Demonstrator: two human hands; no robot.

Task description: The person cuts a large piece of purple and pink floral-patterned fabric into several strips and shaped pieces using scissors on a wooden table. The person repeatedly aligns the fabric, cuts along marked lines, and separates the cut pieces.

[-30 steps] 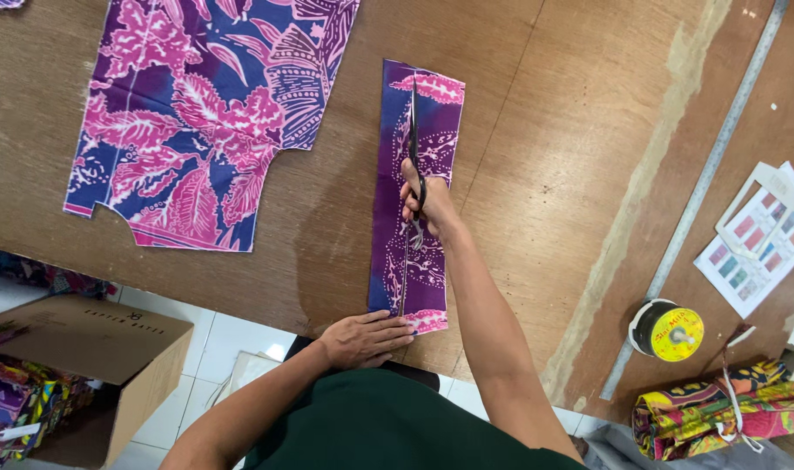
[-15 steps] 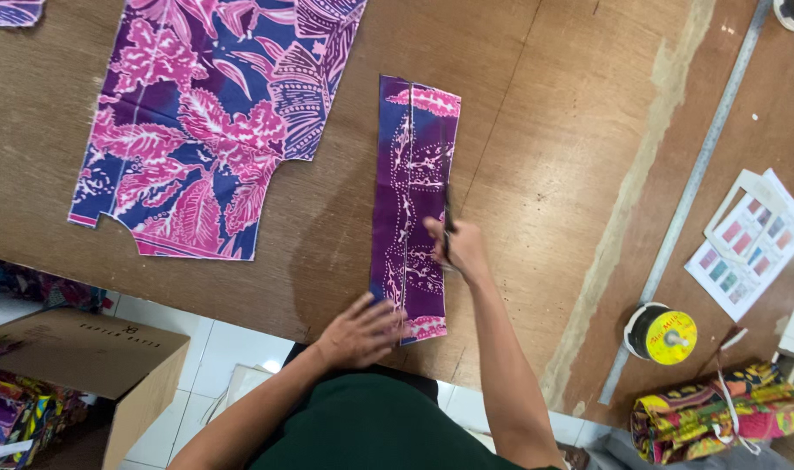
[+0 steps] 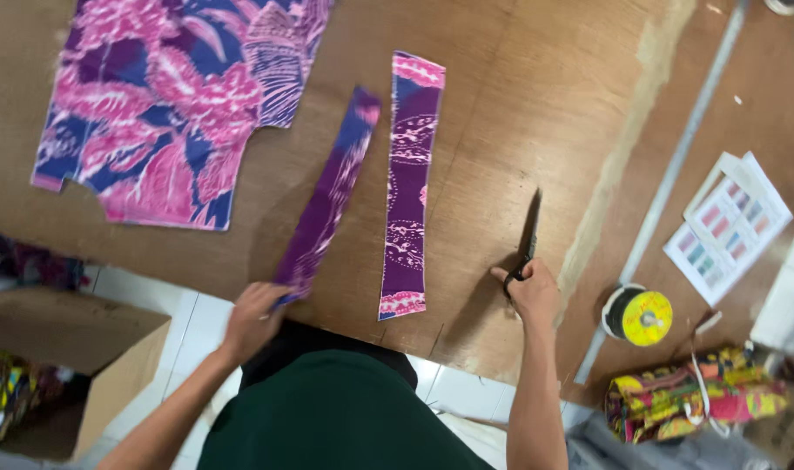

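My left hand grips the near end of a narrow purple fabric strip and lifts it off the brown table, angled to the left. A second purple and pink strip lies flat on the table just to its right. My right hand holds black scissors with the blades closed and pointing away, resting on the table to the right of the flat strip.
A large pink and blue cut fabric piece lies at the far left. A spool with a yellow label, colour swatch cards and folded multicoloured cloth sit at the right. A cardboard box stands on the floor at left.
The single wide strip is now two narrow strips. My left hand has taken one and pulled it left; my right hand has drawn the scissors away to the right.
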